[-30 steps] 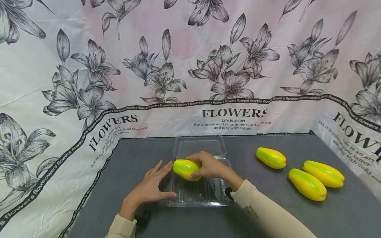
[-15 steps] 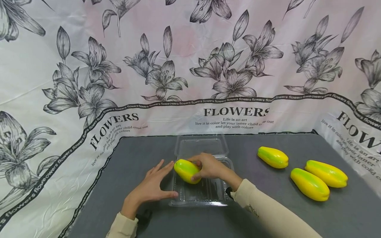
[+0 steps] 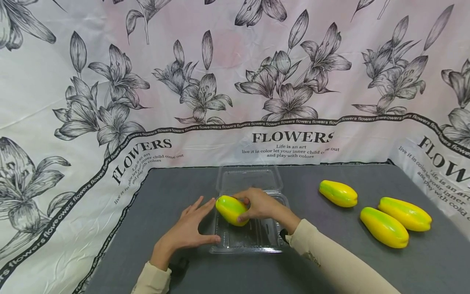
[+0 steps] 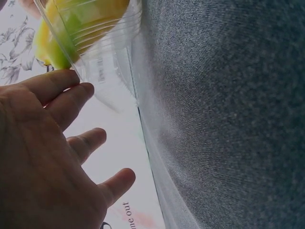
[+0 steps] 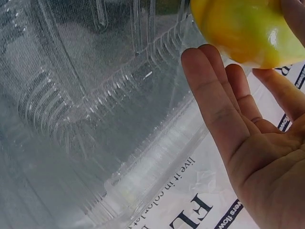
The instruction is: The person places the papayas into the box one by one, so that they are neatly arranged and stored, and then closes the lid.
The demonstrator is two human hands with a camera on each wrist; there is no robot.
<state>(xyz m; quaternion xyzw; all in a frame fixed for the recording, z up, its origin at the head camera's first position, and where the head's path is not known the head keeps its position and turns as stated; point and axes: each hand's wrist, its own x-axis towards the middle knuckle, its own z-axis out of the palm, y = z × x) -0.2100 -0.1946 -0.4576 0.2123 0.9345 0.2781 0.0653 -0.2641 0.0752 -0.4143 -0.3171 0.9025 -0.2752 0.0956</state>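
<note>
My right hand [image 3: 258, 206] holds a yellow-green papaya [image 3: 230, 209] over the left part of a clear plastic clamshell container [image 3: 253, 239], whose lid [image 3: 249, 179] lies open toward the back. In the head view the thumb is on the papaya's near side and fingers reach round its far side. In the right wrist view the papaya [image 5: 252, 33] shows between thumb and fingers. At the container's left side is my left hand [image 3: 183, 230], fingers spread and thumb stretched along the near left corner. Its fingertips [image 4: 86, 90] meet the clear wall in the left wrist view.
To the right on the grey tabletop [image 3: 312, 249] lie a single papaya [image 3: 338, 194] and two more papayas side by side, the nearer papaya [image 3: 384, 227] and the farther papaya [image 3: 405, 214]. A flower-printed cloth [image 3: 205, 147] hangs behind the table.
The papaya in my right hand has turned slightly, its right end tipping toward me. My left hand keeps its place by the container. The head view has shifted a little.
</note>
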